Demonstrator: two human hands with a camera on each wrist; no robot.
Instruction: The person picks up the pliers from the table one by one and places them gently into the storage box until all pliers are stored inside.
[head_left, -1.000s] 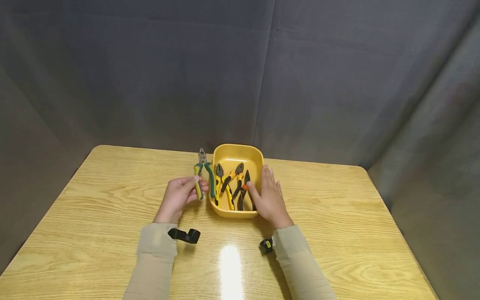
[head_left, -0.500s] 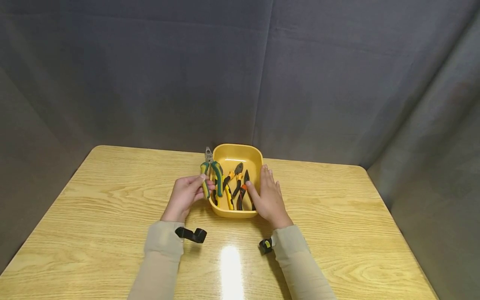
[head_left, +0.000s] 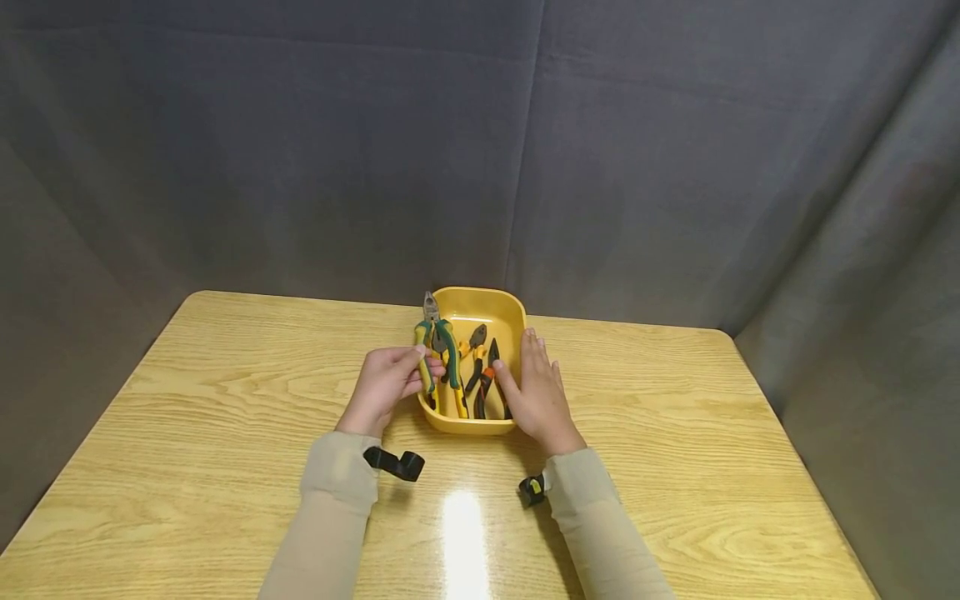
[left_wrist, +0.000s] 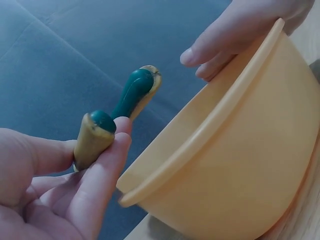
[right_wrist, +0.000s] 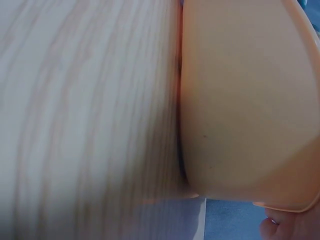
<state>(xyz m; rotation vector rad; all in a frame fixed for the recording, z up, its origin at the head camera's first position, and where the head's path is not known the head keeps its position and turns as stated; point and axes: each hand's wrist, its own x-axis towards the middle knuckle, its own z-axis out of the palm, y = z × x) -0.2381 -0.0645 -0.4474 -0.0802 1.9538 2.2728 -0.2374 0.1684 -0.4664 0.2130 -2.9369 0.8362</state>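
My left hand (head_left: 384, 385) pinches one handle of a pair of green-and-yellow combination pliers (head_left: 451, 348) between thumb and fingers. The pliers hang over the left side of a yellow plastic container (head_left: 478, 427), handles spread, metal head toward the back. In the left wrist view, the ends of both pliers handles (left_wrist: 134, 94) show beside the container wall (left_wrist: 235, 165). My right hand (head_left: 542, 402) holds the container's right rim, thumb over the inside and fingers along the outside. The right wrist view mostly shows the container's outer wall (right_wrist: 250, 100).
Inside the container lie yellow-and-black pliers (head_left: 461, 402), smaller pliers with dark jaws (head_left: 477, 337) and needle-nose pliers with orange-and-black handles (head_left: 487, 385). The container stands on a wooden table (head_left: 675, 433) near its back edge. A grey curtain (head_left: 360, 167) hangs behind.
My left hand has moved right, bringing the green-and-yellow pliers from beside the container to over its left side. The right hand has stayed on the rim.
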